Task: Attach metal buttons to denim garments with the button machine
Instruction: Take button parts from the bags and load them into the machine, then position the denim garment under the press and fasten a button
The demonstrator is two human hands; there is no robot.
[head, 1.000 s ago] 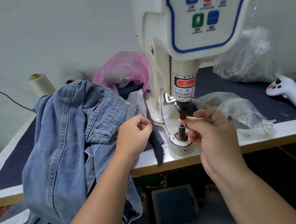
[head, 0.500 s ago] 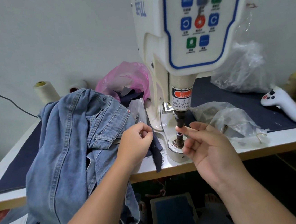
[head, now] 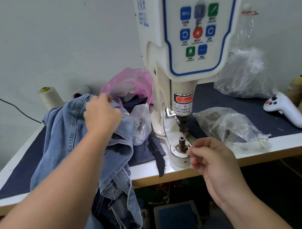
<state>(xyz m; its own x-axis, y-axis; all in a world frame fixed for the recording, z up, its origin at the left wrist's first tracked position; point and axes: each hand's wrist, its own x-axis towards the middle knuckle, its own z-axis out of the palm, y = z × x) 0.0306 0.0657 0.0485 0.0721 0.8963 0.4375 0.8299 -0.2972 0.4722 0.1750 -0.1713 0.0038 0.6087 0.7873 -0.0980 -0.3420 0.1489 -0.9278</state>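
A light blue denim garment [head: 71,133] is heaped on the left of the table and hangs over its front edge. My left hand [head: 100,115] reaches across the top of the heap, its fingers curled on the upper fold by the pink bag [head: 130,83]. The white button machine [head: 185,37] stands in the middle, its upper punch [head: 182,124] raised above the lower die post [head: 182,141], which carries a small metal piece on its tip. My right hand [head: 213,160] hovers just right of and below the die base, fingers loosely curled, nothing visible in them.
Clear plastic bags [head: 230,127] lie right of the die, and another [head: 141,124] left of it. A dark denim strip [head: 158,156] hangs at the table edge. A white handheld controller [head: 284,109] and thread cones [head: 49,96] sit at the sides. A foot pedal [head: 177,220] lies below.
My right hand has drawn back from the die post, leaving a small piece on its tip. My left hand moved up and away to the top of the denim heap.
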